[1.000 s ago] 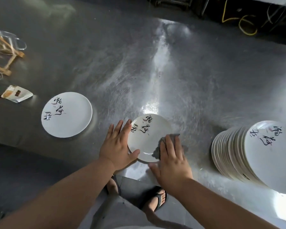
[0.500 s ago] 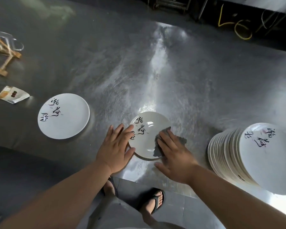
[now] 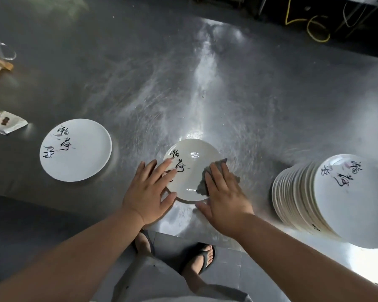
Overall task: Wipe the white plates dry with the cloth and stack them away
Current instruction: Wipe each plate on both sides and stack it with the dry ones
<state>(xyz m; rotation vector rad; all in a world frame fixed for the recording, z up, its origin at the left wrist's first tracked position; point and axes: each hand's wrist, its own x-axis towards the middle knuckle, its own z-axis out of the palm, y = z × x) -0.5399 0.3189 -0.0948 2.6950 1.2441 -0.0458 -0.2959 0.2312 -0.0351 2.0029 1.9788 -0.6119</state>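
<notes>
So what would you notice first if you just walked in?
Probably the hands in the middle: the left hand rests on a white plate with black brush writing, while the right hand presses a grey cloth onto it. Next, the tall stack of matching plates at the right, and one lone plate at the left on the shiny steel table.

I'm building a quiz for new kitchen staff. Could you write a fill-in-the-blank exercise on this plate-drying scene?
The right hand presses a grey ____ flat onto the middle plate.
The left hand rests its straight fingers on that plate's ____ edge.
The stack of plates stands on the person's ____ side.
The single plate lies apart, touched by ____ hand.
Missing words: cloth; left; right; neither.
</notes>
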